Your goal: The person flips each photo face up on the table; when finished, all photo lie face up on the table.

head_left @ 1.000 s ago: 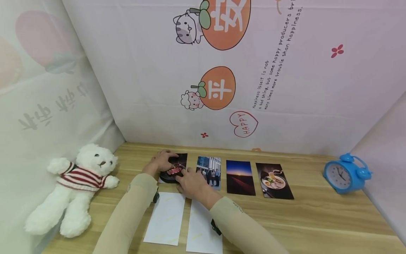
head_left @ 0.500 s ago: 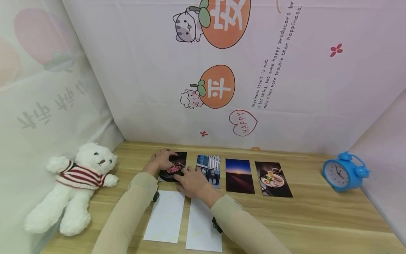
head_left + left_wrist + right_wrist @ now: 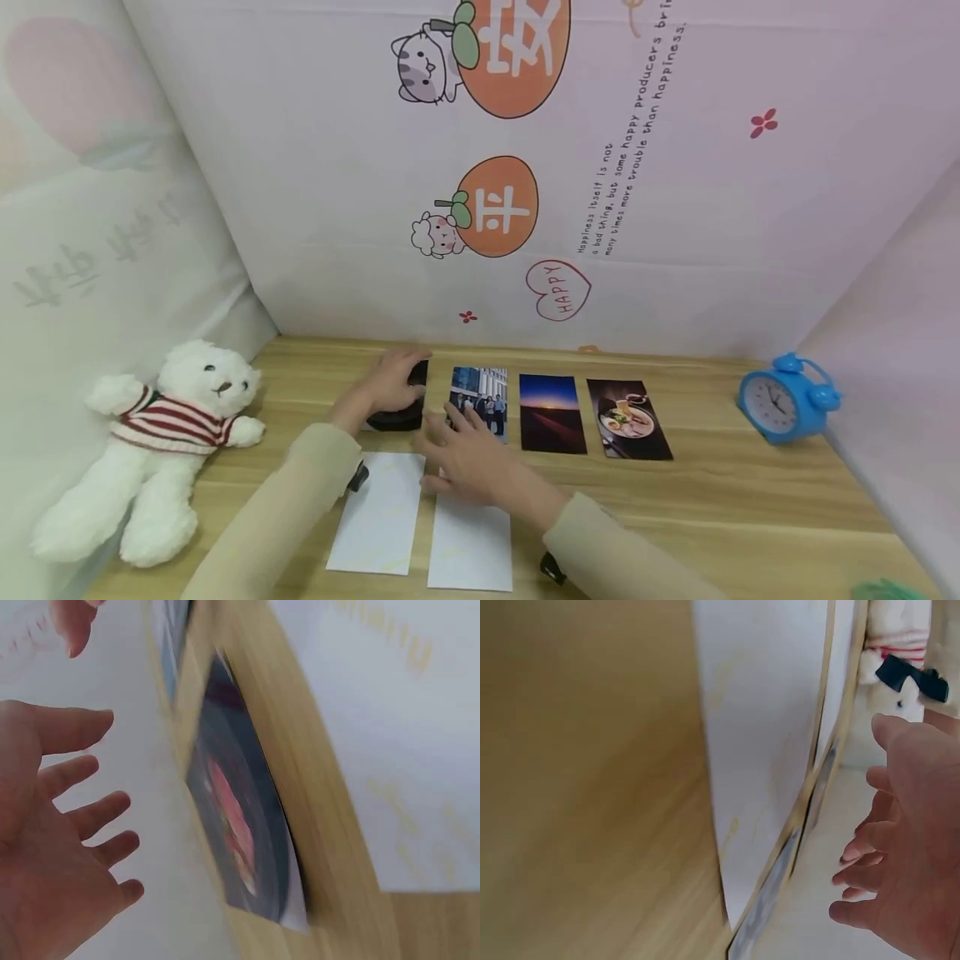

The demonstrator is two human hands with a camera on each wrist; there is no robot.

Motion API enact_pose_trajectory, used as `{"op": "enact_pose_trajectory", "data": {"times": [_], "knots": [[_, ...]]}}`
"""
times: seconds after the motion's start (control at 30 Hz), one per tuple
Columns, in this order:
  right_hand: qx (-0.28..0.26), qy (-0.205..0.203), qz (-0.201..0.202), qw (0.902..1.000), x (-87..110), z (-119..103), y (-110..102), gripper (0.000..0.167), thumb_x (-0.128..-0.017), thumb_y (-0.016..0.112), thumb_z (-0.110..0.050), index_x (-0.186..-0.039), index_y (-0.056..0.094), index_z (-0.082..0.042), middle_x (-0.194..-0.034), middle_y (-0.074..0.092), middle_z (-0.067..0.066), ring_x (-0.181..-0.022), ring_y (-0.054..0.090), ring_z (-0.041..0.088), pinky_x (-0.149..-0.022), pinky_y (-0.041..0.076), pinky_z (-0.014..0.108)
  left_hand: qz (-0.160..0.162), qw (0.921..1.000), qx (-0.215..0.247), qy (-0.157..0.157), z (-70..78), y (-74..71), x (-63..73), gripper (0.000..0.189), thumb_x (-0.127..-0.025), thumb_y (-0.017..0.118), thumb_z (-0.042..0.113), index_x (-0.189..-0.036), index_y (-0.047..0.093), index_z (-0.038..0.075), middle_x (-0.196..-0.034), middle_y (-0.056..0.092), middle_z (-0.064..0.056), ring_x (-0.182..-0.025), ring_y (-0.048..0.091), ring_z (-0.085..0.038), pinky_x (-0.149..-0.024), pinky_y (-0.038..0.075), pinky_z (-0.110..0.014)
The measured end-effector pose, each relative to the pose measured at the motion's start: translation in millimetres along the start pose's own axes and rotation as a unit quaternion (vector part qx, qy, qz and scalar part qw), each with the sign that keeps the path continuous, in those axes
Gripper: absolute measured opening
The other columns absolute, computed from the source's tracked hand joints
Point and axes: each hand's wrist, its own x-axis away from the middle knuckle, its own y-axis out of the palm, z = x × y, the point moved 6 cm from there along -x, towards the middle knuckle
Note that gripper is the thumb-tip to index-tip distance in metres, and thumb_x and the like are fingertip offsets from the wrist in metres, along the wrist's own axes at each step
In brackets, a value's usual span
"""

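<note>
My left hand (image 3: 390,383) hovers over the leftmost photo print (image 3: 405,417), partly hiding it. In the left wrist view that print (image 3: 232,817) shows pink sliced meat in a dark dish, and my spread fingers stand apart from it. My right hand (image 3: 472,454), fingers loosely spread, is over the top of the right white card (image 3: 471,542) and overlaps the bottom of a photo of a group of people (image 3: 480,396). Nothing is between its fingers in the right wrist view. Beside it lies the left white card (image 3: 378,517).
A sunset photo (image 3: 551,412) and a noodle bowl photo (image 3: 628,419) continue the row to the right. A white teddy bear (image 3: 172,433) sits at the left, a blue alarm clock (image 3: 783,400) at the right. Something green (image 3: 885,590) shows at the bottom right edge.
My right hand has let go of the meat photo and drawn back toward me and to the right. My left fingers have come off the print. The head view has turned slightly right.
</note>
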Motion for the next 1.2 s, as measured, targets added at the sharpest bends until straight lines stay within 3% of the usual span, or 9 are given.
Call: {"op": "enact_pose_trajectory", "data": {"times": [0.1, 0.27, 0.47, 0.63, 0.77, 0.97, 1.2], "knots": [[0.017, -0.016, 0.009, 0.9997, 18.1, -7, -3, 0.06, -0.105, 0.041, -0.062, -0.159, 0.039, -0.036, -0.17, 0.035, 0.009, -0.154, 0.04, 0.041, -0.123, 0.038, 0.058, -0.005, 0.9991, -0.011, 0.041, 16.0, 2.9, 16.3, 0.06, -0.097, 0.067, 0.018, -0.153, 0.048, 0.008, -0.159, 0.048, -0.02, -0.15, 0.041, -0.046, -0.121, 0.027, -0.074], [0.022, -0.035, 0.005, 0.9992, 52.4, -13, -1, 0.056, -0.105, 0.041, -0.063, -0.155, 0.046, -0.039, -0.166, 0.043, 0.004, -0.152, 0.044, 0.037, -0.122, 0.041, 0.056, -0.038, 0.996, -0.011, 0.079, 43.2, 14.3, 42.5, 0.062, -0.095, 0.071, 0.018, -0.153, 0.05, 0.009, -0.158, 0.05, -0.019, -0.15, 0.043, -0.042, -0.125, 0.028, -0.067], [-0.04, -0.047, -0.057, 0.9965, 90.2, -18, 6, 0.061, -0.102, 0.039, -0.07, -0.157, 0.04, -0.043, -0.169, 0.038, 0.003, -0.154, 0.04, 0.04, -0.121, 0.039, 0.061, -0.08, 0.9909, -0.042, 0.1, 70.7, 30.8, 65.7, 0.058, -0.093, 0.075, 0.024, -0.147, 0.057, 0.012, -0.153, 0.057, -0.013, -0.146, 0.049, -0.036, -0.127, 0.027, -0.064], [-0.04, -0.073, -0.049, 0.9953, 111.4, -28, 11, 0.066, -0.099, 0.038, -0.074, -0.156, 0.043, -0.04, -0.165, 0.045, 0.003, -0.148, 0.049, 0.041, -0.111, 0.05, 0.061, -0.1, 0.9872, -0.068, 0.104, 82.1, 42.3, 82.5, 0.051, -0.09, 0.079, 0.031, -0.137, 0.066, 0.017, -0.144, 0.063, -0.007, -0.141, 0.053, -0.034, -0.124, 0.027, -0.067], [-0.026, -0.08, -0.034, 0.9959, 121.6, -27, 17, 0.068, -0.1, 0.036, -0.074, -0.156, 0.045, -0.037, -0.163, 0.048, 0.005, -0.145, 0.053, 0.04, -0.108, 0.053, 0.058, -0.103, 0.9849, -0.084, 0.11, 87.0, 50.0, 88.2, 0.05, -0.088, 0.08, 0.035, -0.133, 0.067, 0.018, -0.137, 0.065, -0.005, -0.136, 0.055, -0.031, -0.122, 0.031, -0.061], [-0.055, -0.079, -0.071, 0.9928, 123.5, -23, 19, 0.065, -0.102, 0.035, -0.072, -0.156, 0.044, -0.037, -0.165, 0.046, 0.003, -0.148, 0.05, 0.037, -0.111, 0.051, 0.057, -0.112, 0.9803, -0.108, 0.122, 91.7, 56.1, 89.1, 0.055, -0.086, 0.08, 0.038, -0.135, 0.065, 0.019, -0.135, 0.062, -0.005, -0.132, 0.055, -0.028, -0.121, 0.034, -0.057], [-0.064, -0.083, -0.095, 0.99, 120.0, -25, 17, 0.055, -0.104, 0.049, -0.059, -0.154, 0.047, -0.036, -0.162, 0.049, 0.002, -0.144, 0.055, 0.036, -0.11, 0.055, 0.047, -0.122, 0.9797, -0.114, 0.112, 95.9, 54.1, 89.8, 0.059, -0.085, 0.082, 0.037, -0.138, 0.063, 0.019, -0.141, 0.061, -0.009, -0.14, 0.052, -0.033, -0.121, 0.034, -0.059]]}}
